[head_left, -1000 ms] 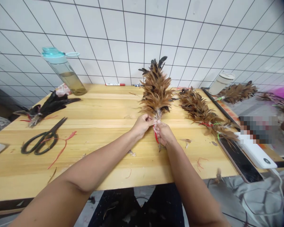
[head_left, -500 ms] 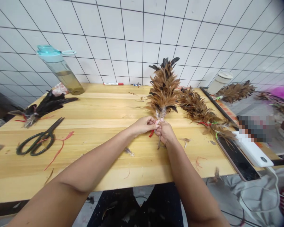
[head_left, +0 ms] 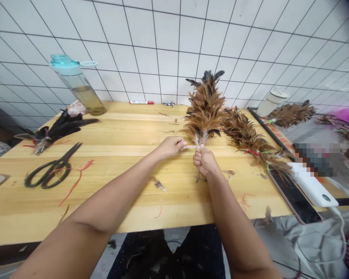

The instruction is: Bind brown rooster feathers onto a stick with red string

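A brown feather bundle with black tips (head_left: 206, 106) stands nearly upright over the table in the head view. My right hand (head_left: 205, 161) is wrapped round its stem, just under the lowest feathers; the stem end sticks out below the fist. To the left of it, my left hand (head_left: 173, 147) pinches a pale strand (head_left: 191, 147), stretched taut and level to the bundle's neck. A second brown feather bundle (head_left: 244, 133), bound with red and green ties, lies to the right. Black scissors (head_left: 54, 168) and a red string (head_left: 79, 176) rest at the left.
Black feathers (head_left: 58, 128) and a tilted water bottle (head_left: 81, 87) are at the back left. Markers (head_left: 141, 102) lie by the tiled wall. A dark phone (head_left: 295, 197), a white power bank (head_left: 314, 185) with a cable and a white cup (head_left: 272, 101) are at the right.
My left hand has moved left, away from my right hand, drawing the pale strand out straight. My right hand still holds the stem. The whole view has shifted slightly.
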`<state>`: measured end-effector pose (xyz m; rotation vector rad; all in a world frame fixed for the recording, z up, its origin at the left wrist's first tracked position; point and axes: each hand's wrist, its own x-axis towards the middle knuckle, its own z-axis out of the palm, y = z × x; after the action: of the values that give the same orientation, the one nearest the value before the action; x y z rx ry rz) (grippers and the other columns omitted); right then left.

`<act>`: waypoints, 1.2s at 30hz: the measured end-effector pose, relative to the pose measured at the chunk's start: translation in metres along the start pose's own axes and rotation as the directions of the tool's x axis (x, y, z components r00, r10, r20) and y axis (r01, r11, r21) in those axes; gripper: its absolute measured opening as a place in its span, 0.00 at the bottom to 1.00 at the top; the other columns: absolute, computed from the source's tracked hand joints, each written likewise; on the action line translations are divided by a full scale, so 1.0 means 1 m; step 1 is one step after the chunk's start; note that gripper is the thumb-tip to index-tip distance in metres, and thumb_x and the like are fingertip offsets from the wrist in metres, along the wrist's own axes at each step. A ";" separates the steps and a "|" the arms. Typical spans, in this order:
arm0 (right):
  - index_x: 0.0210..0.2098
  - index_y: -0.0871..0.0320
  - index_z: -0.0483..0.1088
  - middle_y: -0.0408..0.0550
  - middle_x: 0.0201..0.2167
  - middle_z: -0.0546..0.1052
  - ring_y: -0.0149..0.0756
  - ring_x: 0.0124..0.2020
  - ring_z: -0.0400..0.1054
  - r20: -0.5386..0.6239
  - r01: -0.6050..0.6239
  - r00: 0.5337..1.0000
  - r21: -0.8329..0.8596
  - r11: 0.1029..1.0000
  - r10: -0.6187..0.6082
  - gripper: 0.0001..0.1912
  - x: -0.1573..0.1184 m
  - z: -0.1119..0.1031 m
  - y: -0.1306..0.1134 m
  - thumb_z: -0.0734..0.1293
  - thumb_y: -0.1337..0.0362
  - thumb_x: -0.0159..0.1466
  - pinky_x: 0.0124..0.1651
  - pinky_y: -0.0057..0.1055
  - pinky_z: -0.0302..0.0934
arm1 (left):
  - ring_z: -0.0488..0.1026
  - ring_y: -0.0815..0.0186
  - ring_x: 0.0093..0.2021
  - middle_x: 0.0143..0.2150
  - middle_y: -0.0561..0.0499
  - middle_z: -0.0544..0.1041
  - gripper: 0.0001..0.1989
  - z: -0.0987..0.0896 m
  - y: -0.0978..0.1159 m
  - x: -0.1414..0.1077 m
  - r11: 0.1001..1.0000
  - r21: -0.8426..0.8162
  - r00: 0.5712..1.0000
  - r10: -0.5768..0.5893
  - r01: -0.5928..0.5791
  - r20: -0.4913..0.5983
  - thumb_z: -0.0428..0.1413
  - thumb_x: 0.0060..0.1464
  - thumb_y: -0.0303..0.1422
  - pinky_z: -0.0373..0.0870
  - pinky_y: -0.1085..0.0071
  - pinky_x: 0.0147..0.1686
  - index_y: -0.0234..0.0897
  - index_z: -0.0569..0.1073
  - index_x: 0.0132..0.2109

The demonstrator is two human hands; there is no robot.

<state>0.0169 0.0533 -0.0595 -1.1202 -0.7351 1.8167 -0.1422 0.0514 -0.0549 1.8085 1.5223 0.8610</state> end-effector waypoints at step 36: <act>0.25 0.56 0.52 0.32 0.13 0.52 0.19 0.12 0.40 0.043 -0.090 0.995 -0.065 0.994 0.093 0.14 0.004 -0.004 0.006 0.59 0.64 0.65 0.14 0.17 0.33 | 0.65 0.75 0.26 0.29 0.50 0.72 0.15 0.005 0.010 -0.003 0.486 -0.874 0.999 -0.021 -0.014 -0.028 0.63 0.49 0.39 0.59 0.78 0.25 0.31 0.69 0.28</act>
<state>0.0170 0.0547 -0.0676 -1.1731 -0.7839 1.9129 -0.1328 0.0470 -0.0496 0.9876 0.7822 1.3521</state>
